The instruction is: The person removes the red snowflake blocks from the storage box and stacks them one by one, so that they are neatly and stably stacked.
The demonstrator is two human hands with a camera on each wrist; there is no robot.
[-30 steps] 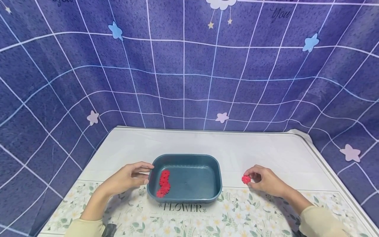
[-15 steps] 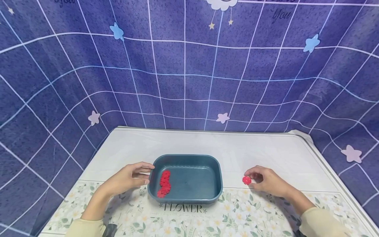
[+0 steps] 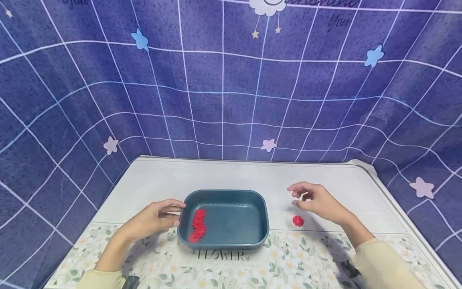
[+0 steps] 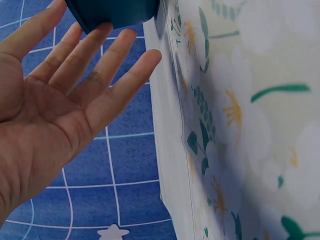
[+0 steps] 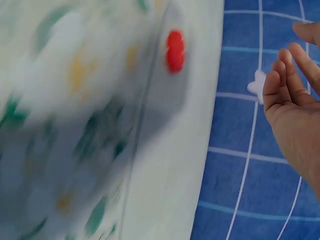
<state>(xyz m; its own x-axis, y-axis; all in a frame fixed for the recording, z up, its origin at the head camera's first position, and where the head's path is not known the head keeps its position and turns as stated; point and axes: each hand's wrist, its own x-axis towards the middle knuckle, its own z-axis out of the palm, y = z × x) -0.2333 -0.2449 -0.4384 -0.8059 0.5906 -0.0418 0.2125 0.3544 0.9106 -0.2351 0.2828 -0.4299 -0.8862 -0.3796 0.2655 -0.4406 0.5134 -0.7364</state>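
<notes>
A dark teal tray (image 3: 234, 245) sits on the table with several red flower-shaped pieces (image 3: 198, 225) in a line along its left side. The left hand (image 3: 153, 220) touches the tray's left rim with its fingertips, fingers extended; in the left wrist view that hand (image 4: 70, 95) has its palm exposed beside the tray (image 4: 120, 12). One more red piece (image 3: 298, 220) lies on the table right of the tray. Above and behind it, the right hand (image 3: 321, 200) hovers with loosely bent fingers, holding nothing. The right wrist view has the red piece (image 5: 175, 51) apart from the right hand (image 5: 295, 95).
The table's back part is white (image 3: 231, 172), and a floral cloth with "FLOWER" lettering (image 3: 221, 255) covers the front. A blue grid-patterned curtain (image 3: 238, 104) with stars stands behind the table and along both sides.
The right hand has let go of the red piece and moved up and slightly left, leaving it on the table. The left hand stays at the tray's rim. The head view has shifted slightly.
</notes>
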